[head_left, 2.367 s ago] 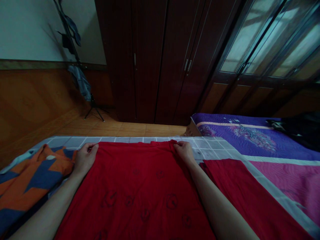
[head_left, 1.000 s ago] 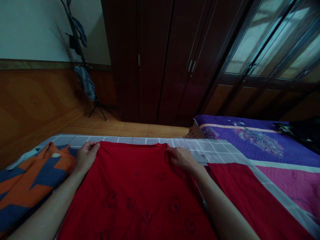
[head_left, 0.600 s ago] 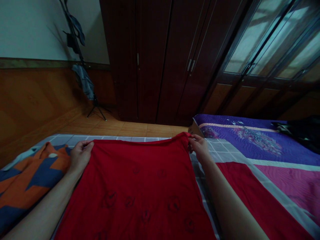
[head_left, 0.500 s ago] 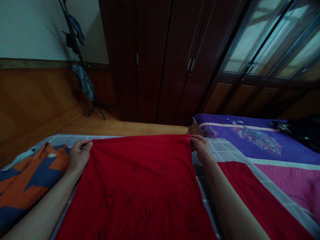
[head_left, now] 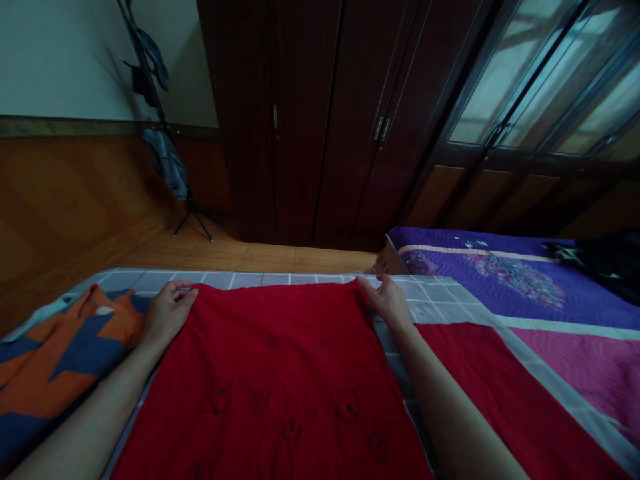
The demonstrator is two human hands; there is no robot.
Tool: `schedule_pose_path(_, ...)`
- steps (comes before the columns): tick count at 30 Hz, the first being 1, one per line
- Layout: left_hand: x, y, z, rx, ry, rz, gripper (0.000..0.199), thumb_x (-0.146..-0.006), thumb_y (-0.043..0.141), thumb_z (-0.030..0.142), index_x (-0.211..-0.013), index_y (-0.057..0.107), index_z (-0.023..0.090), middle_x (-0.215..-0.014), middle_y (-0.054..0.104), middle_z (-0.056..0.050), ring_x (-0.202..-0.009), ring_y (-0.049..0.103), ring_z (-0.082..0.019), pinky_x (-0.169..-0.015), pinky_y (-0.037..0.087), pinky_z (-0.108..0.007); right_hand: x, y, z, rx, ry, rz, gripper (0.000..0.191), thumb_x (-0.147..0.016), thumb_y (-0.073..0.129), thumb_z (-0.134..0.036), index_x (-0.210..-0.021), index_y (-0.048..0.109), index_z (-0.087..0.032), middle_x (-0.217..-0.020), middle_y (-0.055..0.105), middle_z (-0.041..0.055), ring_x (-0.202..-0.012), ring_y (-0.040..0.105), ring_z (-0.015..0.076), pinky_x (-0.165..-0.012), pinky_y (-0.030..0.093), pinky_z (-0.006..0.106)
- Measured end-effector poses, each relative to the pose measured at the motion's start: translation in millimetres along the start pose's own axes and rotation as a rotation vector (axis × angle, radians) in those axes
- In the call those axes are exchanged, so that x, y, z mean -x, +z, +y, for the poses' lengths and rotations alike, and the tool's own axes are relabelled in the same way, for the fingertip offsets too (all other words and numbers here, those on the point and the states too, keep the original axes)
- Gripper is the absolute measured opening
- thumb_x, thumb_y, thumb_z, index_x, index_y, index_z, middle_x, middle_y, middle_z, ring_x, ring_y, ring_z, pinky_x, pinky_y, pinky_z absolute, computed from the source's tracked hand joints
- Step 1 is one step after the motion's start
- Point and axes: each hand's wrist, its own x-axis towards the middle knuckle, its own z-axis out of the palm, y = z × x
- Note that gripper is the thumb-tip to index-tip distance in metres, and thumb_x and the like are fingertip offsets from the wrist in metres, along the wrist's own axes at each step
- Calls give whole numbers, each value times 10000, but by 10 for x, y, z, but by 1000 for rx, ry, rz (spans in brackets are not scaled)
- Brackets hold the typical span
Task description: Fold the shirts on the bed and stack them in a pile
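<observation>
- Red printed cloth point(head_left: 280, 347): spread face up over the grey checked sheet point(head_left: 440, 303), between both forearms; far edge nearly straight, soft creases below, presumably for want of tension there.
- Left hand point(head_left: 165, 317): at far left corner of the red printed cloth, fingers pinching fabric, seemingly to anchor that end.
- Right hand point(head_left: 393, 307): at far right corner of same, fingertips touching the edge, likely for squaring it; firm grasp or light contact, impossible to tell.
- Orange-and-blue garment point(head_left: 95, 347): left of the red printed cloth, beyond the left forearm, perhaps set aside for working room (pale button or tag near collar).
- Second red cloth point(head_left: 480, 360): right of the red printed cloth, apart from it, partly behind right forearm.
</observation>
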Motion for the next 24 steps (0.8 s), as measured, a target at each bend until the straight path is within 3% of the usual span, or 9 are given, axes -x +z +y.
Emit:
schedule_pose_path(3,24,22,17,47,8,-39,378,-677,569,450,-971,581,214,-753,677,-6,-738,643,-208,-640,484,-279,98,72,-54,4,-28,1,491,-588,730,-400,-977,662,-108,-965,671,209,-1058,564,387,-852,415,443)
schedule_pose_path(6,46,9,88,168,18,-29,368,-650,589,376,-973,605,200,-760,669,-7,-739,635,-204,-646,496,-281,109,142,-112,-94,-75,-42,244,-630,642,-274,-840,689,-160,-825,700,111,-871,643,285,-743,462,344)
schedule_pose_path(9,53,-73,193,302,48,98,345,-672,553,319,-985,611,187,-862,665,-21,-793,622,-206,-682,507,-300,13,116,-138,-222,-114,-32,266,-694,532,-268,-897,672,-168,-815,702,55,-724,644,188,-640,474,264)
schedule_pose_path(12,28,-141,221,315,100,174,337,-726,522,324,-1034,586,203,-985,652,-27,-869,604,-220,-723,500,-328,-107,54,-51,-277,-111,27,311,-698,478,-264,-933,646,-148,-807,698,51,-654,623,156,-585,470,239)
schedule_pose_path(18,-83,14,-49,144,56,-4,372,-619,543,328,-954,605,180,-845,652,-43,-789,622,-221,-698,496,-316,-182,132,272,-167,-104,17,225,-590,477,-197,-684,678,-163,-627,674,30,-582,606,171,-547,452,243)
schedule_pose_path(24,-101,49,-83,-3,45,-150,568,-626,587,460,-1117,553,175,-928,659,-77,-819,641,-238,-726,510,-329,-160,157,253,14,-132,-8,262,-667,563,-249,-853,722,-154,-676,694,48,-617,624,179,-558,419,241)
